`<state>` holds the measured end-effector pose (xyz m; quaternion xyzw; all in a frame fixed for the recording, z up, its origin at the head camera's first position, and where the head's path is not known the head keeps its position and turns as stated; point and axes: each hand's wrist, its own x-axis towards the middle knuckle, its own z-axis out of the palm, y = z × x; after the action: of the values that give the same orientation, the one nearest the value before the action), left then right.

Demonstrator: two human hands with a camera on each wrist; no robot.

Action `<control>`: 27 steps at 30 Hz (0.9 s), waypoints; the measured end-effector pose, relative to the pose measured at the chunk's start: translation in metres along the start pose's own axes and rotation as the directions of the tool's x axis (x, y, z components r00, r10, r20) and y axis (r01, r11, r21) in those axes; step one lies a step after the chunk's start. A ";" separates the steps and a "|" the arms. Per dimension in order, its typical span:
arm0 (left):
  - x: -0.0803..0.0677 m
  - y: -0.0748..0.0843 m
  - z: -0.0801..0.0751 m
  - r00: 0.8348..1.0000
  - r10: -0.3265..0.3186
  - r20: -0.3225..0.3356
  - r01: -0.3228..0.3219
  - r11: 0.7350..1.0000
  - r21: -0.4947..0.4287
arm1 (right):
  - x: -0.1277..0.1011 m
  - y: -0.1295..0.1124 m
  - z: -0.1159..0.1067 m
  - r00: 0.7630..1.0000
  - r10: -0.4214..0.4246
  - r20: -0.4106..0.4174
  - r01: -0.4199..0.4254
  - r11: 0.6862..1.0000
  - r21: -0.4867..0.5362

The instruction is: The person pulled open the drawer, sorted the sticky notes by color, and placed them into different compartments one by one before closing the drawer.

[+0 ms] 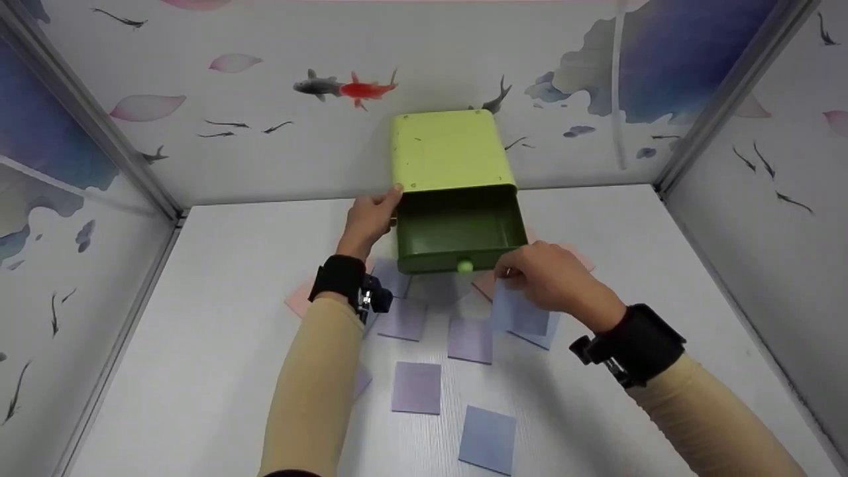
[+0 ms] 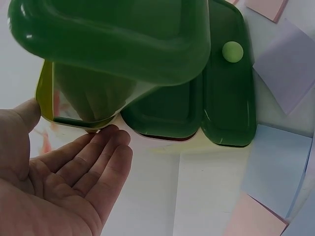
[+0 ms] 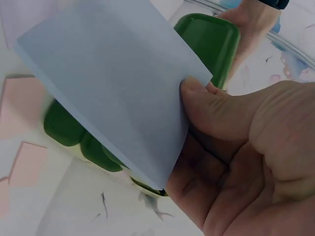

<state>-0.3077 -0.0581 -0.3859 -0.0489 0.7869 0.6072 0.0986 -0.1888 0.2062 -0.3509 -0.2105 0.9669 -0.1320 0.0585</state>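
Left-hand grip: thumb and fingers of the left hand [image 1: 368, 222] hold the near left corner of a smooth yellow-green cabinet [image 1: 450, 149], thumb on one side of its edge and nearly straight fingers on the other.
Pink on the left: a thin pink square paper pad [image 1: 301, 297] lies on the white table [image 1: 218, 318], partly covered by the left forearm.
Cabinet: stands at the back of the table, near the white wall [image 1: 265, 33] printed with fish and petals.
Top drawer: a dark green, round-cornered drawer [image 1: 427, 263] juts out towards the person, with a round light-green knob [image 1: 466, 266] on its front.
Lower drawers: two more green drawer fronts [image 2: 226, 103] show in the left wrist view, pushed in.
Lilac in the middle: several lilac square paper pads [image 1: 416, 387] lie apart before the cabinet.
Blue nearest: one flat blue square paper pad [image 1: 488, 437] lies closest to the person.
Right-hand grip: thumb and fingers of the right hand [image 1: 553, 275] pinch an upright light-blue square paper pad [image 3: 103, 88] by its edge.
Held pad: hangs above the table, just beside the top drawer's front right corner.
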 end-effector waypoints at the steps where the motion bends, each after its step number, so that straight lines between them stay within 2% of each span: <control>1: 0.000 0.000 0.000 1.000 -0.003 0.000 0.003 1.000 0.002 | 0.002 -0.002 -0.005 1.000 0.000 0.008 0.000 1.000 -0.005; 9: 0.002 -0.002 -0.002 1.000 -0.025 -0.003 0.025 1.000 0.017 | 0.021 -0.015 -0.045 1.000 -0.009 0.011 0.009 0.999 -0.046; 15: 0.004 -0.001 -0.002 0.999 -0.031 -0.009 0.031 0.999 0.018 | 0.040 -0.021 -0.066 1.000 -0.007 -0.009 0.007 0.997 -0.071; 20: 0.004 0.000 -0.002 1.000 -0.026 -0.014 0.026 0.999 0.024 | 0.057 -0.019 -0.077 0.999 0.014 -0.050 -0.017 0.998 -0.062; 27: 0.001 0.002 -0.001 1.000 -0.009 -0.008 0.009 0.999 0.038 | 0.075 -0.010 -0.077 0.983 0.065 -0.173 -0.066 0.998 0.001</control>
<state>-0.3091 -0.0583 -0.3844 -0.0527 0.7984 0.5916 0.0992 -0.2657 0.1831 -0.2784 -0.1667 0.9750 -0.1452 -0.0217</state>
